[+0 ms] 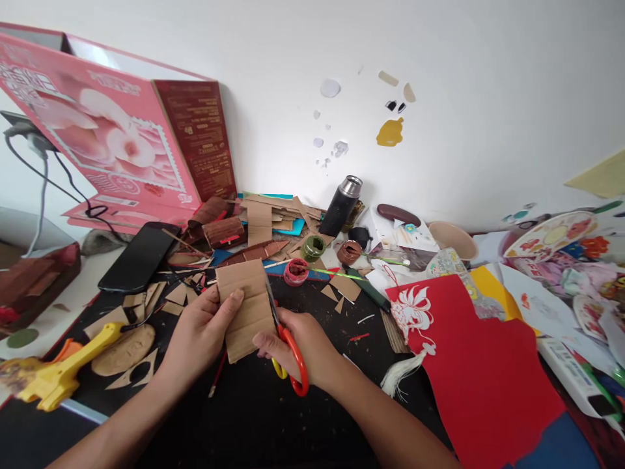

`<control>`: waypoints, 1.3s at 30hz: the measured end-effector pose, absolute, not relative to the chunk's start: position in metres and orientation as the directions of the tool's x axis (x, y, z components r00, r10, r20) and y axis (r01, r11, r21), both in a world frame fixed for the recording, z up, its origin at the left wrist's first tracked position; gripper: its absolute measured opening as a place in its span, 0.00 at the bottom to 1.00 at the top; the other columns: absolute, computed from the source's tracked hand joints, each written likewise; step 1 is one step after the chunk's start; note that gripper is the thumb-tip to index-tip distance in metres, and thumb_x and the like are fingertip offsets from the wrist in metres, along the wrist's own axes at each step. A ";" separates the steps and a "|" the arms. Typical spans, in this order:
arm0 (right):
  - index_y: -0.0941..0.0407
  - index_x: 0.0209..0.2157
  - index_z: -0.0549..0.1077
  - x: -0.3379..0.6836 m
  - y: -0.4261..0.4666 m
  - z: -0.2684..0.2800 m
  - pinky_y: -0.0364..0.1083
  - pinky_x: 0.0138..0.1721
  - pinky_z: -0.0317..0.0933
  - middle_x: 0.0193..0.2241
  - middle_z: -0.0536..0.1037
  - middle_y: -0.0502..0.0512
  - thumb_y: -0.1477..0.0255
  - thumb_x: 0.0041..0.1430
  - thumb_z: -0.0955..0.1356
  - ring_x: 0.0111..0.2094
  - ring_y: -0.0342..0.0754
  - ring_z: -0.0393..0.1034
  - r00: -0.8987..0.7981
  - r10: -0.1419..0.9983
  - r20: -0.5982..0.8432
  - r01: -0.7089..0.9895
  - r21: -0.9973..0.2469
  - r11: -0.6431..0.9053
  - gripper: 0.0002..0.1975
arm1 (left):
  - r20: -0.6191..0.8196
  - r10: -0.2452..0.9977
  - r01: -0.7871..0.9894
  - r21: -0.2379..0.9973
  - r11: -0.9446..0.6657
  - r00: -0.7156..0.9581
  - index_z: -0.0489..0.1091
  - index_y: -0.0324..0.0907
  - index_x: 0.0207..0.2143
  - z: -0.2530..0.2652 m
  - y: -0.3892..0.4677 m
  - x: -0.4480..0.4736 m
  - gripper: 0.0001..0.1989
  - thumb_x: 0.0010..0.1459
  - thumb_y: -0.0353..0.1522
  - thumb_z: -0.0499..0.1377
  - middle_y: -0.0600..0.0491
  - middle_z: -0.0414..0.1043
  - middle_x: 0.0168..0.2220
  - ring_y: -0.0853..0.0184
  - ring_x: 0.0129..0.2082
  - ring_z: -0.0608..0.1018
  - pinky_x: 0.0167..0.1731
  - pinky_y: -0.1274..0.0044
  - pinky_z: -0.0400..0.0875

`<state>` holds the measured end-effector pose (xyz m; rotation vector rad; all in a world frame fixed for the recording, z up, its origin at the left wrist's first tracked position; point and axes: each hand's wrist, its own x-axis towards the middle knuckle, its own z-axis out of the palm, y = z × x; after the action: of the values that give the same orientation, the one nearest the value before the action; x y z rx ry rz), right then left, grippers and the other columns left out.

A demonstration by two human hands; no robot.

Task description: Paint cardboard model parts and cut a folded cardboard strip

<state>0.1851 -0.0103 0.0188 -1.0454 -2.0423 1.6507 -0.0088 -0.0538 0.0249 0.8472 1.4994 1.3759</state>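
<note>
A rectangular piece of corrugated cardboard (249, 326) is pinched along its left side by my left hand (200, 332), thumb on top. My right hand (307, 348) is closed on the red and yellow handles of a pair of scissors (295, 368). The scissor blades lie along the cardboard's right edge, pointing away from me; I cannot tell how far they bite in. Just beyond the cardboard stands an open jar of red paint (295, 271) with a brush resting across it. Behind it are a green paint jar (312, 248) and a brown one (349, 252).
A yellow glue gun (73, 368) and a black phone (139, 257) lie to the left, among cardboard scraps (176, 294). A pink box (122, 137) and a black thermos (342, 205) stand at the back. Red paper (483, 365) with a white tassel (403, 374) covers the right.
</note>
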 end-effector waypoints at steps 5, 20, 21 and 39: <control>0.55 0.40 0.75 0.186 -0.012 0.020 0.42 0.29 0.65 0.26 0.81 0.52 0.46 0.68 0.71 0.24 0.47 0.77 -0.649 0.724 -0.233 0.412 -0.908 0.077 0.24 | -0.176 0.922 -0.046 0.984 0.171 -0.344 0.77 0.42 0.50 0.026 -0.055 -0.003 0.32 0.54 0.57 0.68 0.44 0.85 0.49 0.50 0.41 0.86 0.32 0.69 0.83; 0.53 0.33 0.76 0.176 -0.018 0.014 0.43 0.25 0.60 0.16 0.71 0.47 0.47 0.71 0.67 0.20 0.47 0.71 -0.578 0.777 -0.250 0.450 -0.891 0.048 0.24 | -0.196 0.883 -0.108 0.980 0.165 -0.426 0.78 0.42 0.48 0.016 -0.057 0.005 0.30 0.53 0.54 0.70 0.43 0.85 0.48 0.46 0.48 0.85 0.42 0.63 0.85; 0.53 0.33 0.76 0.176 -0.018 0.013 0.43 0.25 0.60 0.16 0.71 0.47 0.48 0.71 0.67 0.21 0.47 0.70 -0.573 0.784 -0.241 0.451 -0.891 0.056 0.24 | -0.197 0.884 -0.111 0.980 0.165 -0.424 0.78 0.42 0.48 0.015 -0.057 0.004 0.30 0.53 0.54 0.70 0.43 0.85 0.48 0.46 0.48 0.86 0.42 0.63 0.85; 0.54 0.33 0.73 0.178 -0.020 0.004 0.42 0.26 0.61 0.18 0.73 0.48 0.48 0.72 0.65 0.21 0.46 0.72 -0.575 0.789 -0.215 0.430 -0.900 0.068 0.24 | -0.215 0.895 -0.075 0.976 0.202 -0.391 0.78 0.42 0.48 0.012 -0.054 0.001 0.32 0.52 0.57 0.69 0.44 0.86 0.45 0.52 0.36 0.86 0.28 0.72 0.80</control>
<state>0.1780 -0.0202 0.0036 -1.2187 -2.0204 1.5104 0.0005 -0.0536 0.0119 0.8015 1.5680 1.3428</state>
